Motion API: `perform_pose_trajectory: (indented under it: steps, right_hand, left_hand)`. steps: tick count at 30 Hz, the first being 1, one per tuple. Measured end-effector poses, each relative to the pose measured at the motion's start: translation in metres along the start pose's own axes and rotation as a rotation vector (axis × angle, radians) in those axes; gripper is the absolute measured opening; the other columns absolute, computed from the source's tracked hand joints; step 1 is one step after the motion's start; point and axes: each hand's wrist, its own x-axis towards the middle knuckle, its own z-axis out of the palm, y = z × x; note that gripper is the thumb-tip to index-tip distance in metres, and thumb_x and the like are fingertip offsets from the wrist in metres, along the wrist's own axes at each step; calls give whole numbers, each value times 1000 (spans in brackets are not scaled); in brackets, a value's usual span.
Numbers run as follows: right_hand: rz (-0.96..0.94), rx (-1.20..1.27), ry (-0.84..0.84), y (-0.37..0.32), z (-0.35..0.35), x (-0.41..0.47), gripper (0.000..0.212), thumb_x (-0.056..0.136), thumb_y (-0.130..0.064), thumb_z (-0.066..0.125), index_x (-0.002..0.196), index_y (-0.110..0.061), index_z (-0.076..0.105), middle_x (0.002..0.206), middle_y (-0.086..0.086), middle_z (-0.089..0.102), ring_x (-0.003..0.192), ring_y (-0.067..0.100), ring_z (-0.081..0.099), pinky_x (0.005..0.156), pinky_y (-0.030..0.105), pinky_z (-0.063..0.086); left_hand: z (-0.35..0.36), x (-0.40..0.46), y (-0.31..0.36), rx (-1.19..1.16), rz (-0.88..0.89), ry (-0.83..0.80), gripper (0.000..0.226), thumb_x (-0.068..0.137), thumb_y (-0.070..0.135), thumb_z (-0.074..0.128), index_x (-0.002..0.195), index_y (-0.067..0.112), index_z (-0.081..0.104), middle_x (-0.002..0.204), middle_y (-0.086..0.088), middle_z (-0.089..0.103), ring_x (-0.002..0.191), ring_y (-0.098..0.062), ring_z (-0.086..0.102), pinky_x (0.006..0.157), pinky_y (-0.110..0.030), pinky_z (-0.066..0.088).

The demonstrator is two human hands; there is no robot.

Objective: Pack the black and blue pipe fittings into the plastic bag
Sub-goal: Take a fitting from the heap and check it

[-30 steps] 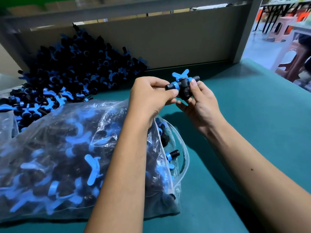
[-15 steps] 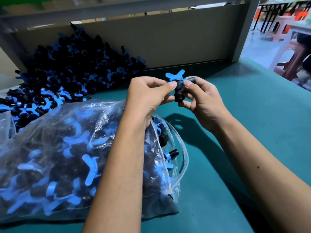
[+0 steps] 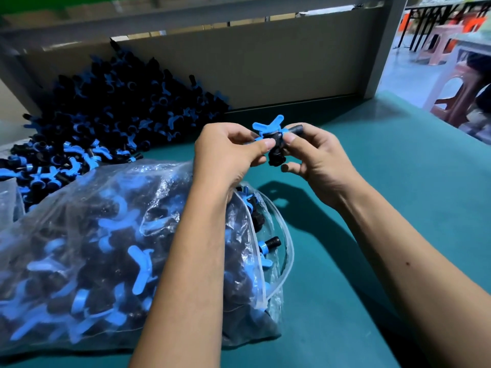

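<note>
Green table (image 3: 398, 208) with gray backboard (image 3: 265, 67); pink stools (image 3: 441, 41) stand beyond.

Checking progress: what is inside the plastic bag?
The plastic bag holds many black and blue pipe fittings, some showing at its open mouth. Deeper ones are covered; no count possible.

I seem to be in a small factory: heaped pipe fittings (image 3: 106, 115) on my green workbench (image 3: 398, 208), plastic stools (image 3: 462, 94) beyond.

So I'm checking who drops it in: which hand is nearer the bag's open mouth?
Left. The left hand is just above the mouth of the plastic bag; the right hand is up and off to its right.
</note>
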Motion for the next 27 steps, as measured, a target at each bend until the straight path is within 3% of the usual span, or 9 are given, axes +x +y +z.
perform_pose_trajectory:
  steps: [6, 9, 12, 16, 19, 23, 27]
  right_hand:
    - [-25, 76, 234, -7, -14, 4, 11, 95, -25, 66, 86, -23, 72, 83, 3, 65, 75, 16, 60, 59, 27, 51]
    - [8, 22, 256, -3, -9, 3, 14, 96, -34, 67, 98, -20, 67, 86, 4, 67, 72, 16, 64, 56, 29, 54]
    - [22, -65, 149, 1, 0, 2, 38, 85, -35, 76, 110, -13, 58, 90, 7, 67, 75, 20, 69, 58, 34, 57]
    - [-48, -119, 117, 7, 9, 0, 39, 85, -10, 80, 115, 0, 56, 84, 15, 61, 71, 23, 72, 57, 32, 57]
    - [-45, -116, 129, 10, 10, 0, 29, 88, -8, 77, 111, 0, 62, 87, 30, 59, 68, 22, 69, 58, 33, 57]
    - [-44, -100, 102, 14, 8, 1, 21, 92, -15, 73, 107, -2, 67, 85, 14, 66, 67, 18, 66, 50, 28, 52]
    - [183, 220, 56, 12, 1, 0, 27, 102, -34, 56, 101, -10, 68, 78, 2, 63, 66, 12, 61, 44, 17, 40]
  left_hand:
    - [-7, 3, 6, -4, -10, 81, 17, 76, 7, 90, 80, -2, 76, 62, -3, 71, 54, -14, 68, 74, -34, 65]
    - [-1, 0, 6, 30, 15, 204, 23, 76, 20, 92, 75, 4, 76, 63, -3, 71, 55, -14, 71, 79, -46, 65]
    - [4, -4, 8, 81, 70, 312, 26, 75, 29, 91, 69, 11, 73, 57, 2, 71, 54, -11, 73, 75, -45, 64]
    - [7, -5, 10, 118, 77, 198, 26, 74, 31, 91, 68, 13, 74, 59, -1, 73, 61, -20, 75, 73, -46, 64]
    - [8, -4, 11, 155, 84, 154, 28, 73, 31, 92, 65, 13, 73, 57, -2, 72, 66, -25, 75, 74, -46, 64]
    - [8, -5, 13, 132, 97, 123, 34, 77, 35, 89, 60, 13, 70, 55, -4, 70, 59, -24, 73, 74, -48, 64]
    - [1, -3, 23, 45, 170, 216, 43, 91, 37, 76, 65, 4, 69, 55, -7, 68, 51, -21, 68, 73, -45, 63]
